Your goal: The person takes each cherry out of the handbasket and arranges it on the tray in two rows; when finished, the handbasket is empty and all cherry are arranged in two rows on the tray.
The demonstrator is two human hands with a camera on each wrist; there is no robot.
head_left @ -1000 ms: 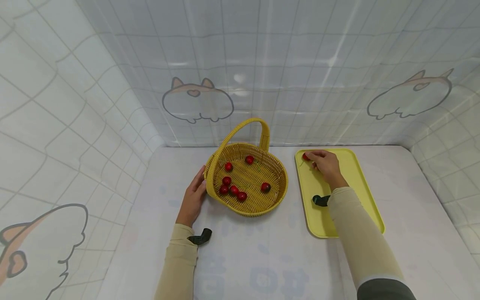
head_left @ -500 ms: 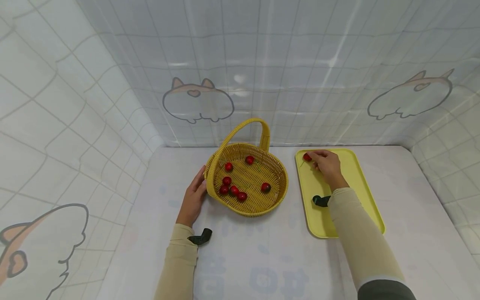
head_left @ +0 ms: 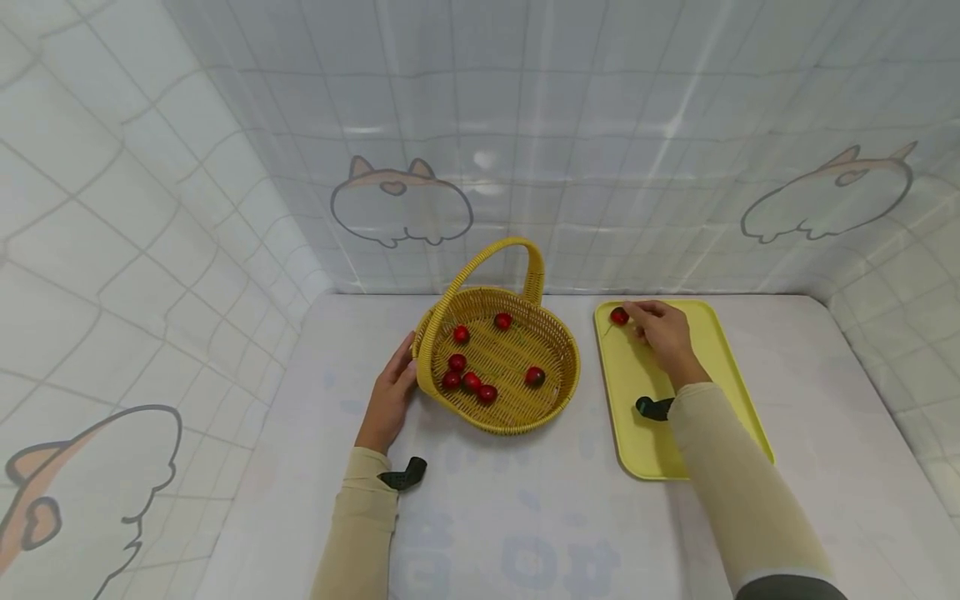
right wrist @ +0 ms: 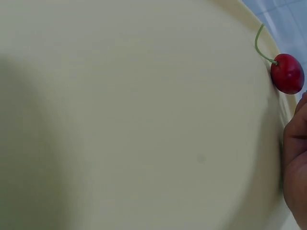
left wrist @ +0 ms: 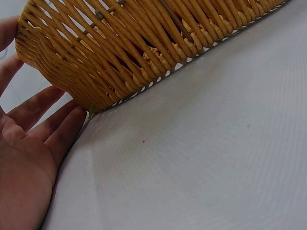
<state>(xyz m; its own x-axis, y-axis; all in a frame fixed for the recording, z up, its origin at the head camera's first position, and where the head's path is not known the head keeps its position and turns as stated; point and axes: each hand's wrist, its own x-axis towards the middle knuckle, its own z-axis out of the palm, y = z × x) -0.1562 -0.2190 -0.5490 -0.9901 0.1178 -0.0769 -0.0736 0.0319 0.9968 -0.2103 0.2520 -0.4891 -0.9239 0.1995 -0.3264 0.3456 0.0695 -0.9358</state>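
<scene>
While the left hand [left wrist: 26, 165] spreads against the basket [left wrist: 124, 52], I cannot tell whether the cropped right hand [right wrist: 296, 158] pinches the cherry [right wrist: 288, 73].

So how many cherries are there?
8 visible. The yellow wicker basket holds seven: four cherries clustered front-left, two cherries toward the back, one cherry at right. The eighth is at the far-left corner of the yellow tray, by the right hand, which might hide others.

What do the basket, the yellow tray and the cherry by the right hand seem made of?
Basket: rattan or plastic, woven, satin finish; rounded strands show.
Tray: probably plastic, smooth and dull; plain surface, rounded corners.
Cherry: shiny red surface with a green stem; real fruit or plastic imitation, I can't tell.
</scene>
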